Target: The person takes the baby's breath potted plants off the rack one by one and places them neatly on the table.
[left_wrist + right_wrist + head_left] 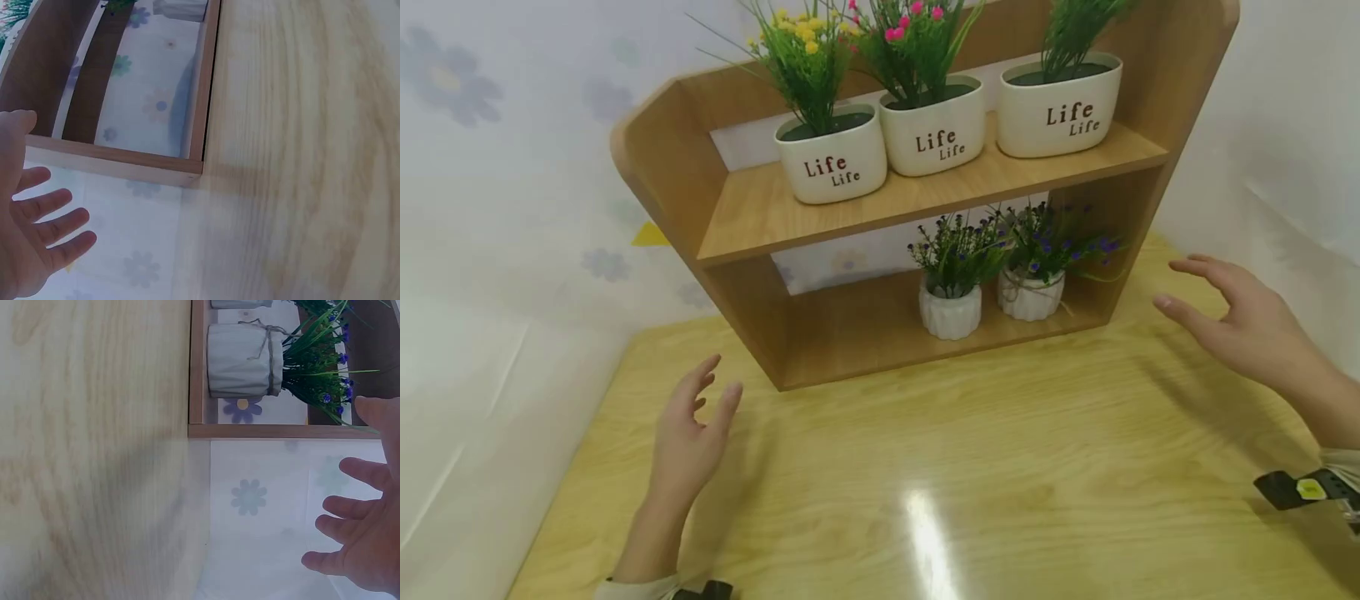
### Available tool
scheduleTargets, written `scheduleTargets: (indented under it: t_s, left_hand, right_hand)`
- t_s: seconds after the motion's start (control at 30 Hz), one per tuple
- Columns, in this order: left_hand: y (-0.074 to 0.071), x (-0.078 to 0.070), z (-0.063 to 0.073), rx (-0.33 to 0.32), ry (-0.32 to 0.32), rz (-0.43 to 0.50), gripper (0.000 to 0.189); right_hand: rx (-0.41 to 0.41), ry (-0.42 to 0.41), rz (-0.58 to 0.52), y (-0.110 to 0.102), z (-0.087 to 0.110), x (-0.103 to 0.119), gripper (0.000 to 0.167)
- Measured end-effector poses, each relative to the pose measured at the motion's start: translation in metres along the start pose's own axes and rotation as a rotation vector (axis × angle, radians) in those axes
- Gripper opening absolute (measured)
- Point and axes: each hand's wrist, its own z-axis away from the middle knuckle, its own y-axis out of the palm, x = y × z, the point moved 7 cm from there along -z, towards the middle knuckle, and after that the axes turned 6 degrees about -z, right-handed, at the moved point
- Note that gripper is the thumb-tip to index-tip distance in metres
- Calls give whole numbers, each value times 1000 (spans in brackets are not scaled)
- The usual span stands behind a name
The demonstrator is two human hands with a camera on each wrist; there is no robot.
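A two-tier wooden shelf [865,221] stands at the back of the table. My left hand [688,437] is in front of its left side, fingers spread and holding nothing; the left wrist view shows the hand [37,219] beside the shelf's side panel [119,159]. My right hand [1255,321] is raised off the shelf's right side, thumb and fingers apart and without anything in them. In the right wrist view that hand [369,519] is close to the right panel [281,431], near a white pot [244,361] with twine and purple flowers.
Three oval "Life" pots, with yellow flowers [835,162], pink flowers [934,133] and green grass [1060,112], stand on the upper tier. Below are a white ribbed pot [951,312] and a twine-tied pot [1030,296]. Flower-patterned sheeting [512,192] hangs behind the wooden table [1000,467].
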Motion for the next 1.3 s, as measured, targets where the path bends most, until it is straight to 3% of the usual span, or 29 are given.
scheduleTargets:
  t_s: [0.17,0.4,0.53,0.83,0.93,1.13,1.3]
  left_hand:
    - [-5,-8,1,-64,-17,127,41]
    - [-3,-18,-2,-26,-48,211,45]
    - [-4,-26,-3,-6,-53,304,47]
    - [-8,-47,-11,10,-53,655,51]
    - [-10,-54,-14,12,-31,730,50]
    - [-8,-69,-22,19,-11,793,49]
    - [-8,-84,-32,35,21,800,48]
  right_hand:
    - [-28,38,-58,0,-2,2,61]
    - [-76,67,-127,-1,-2,3,59]
    - [-96,77,-160,-3,-4,4,58]
    - [-96,150,-287,-9,-13,4,56]
    - [-101,138,-418,-9,-19,4,52]
    - [-99,95,-835,-7,-32,4,44]
    - [-89,95,-996,-5,-36,4,43]
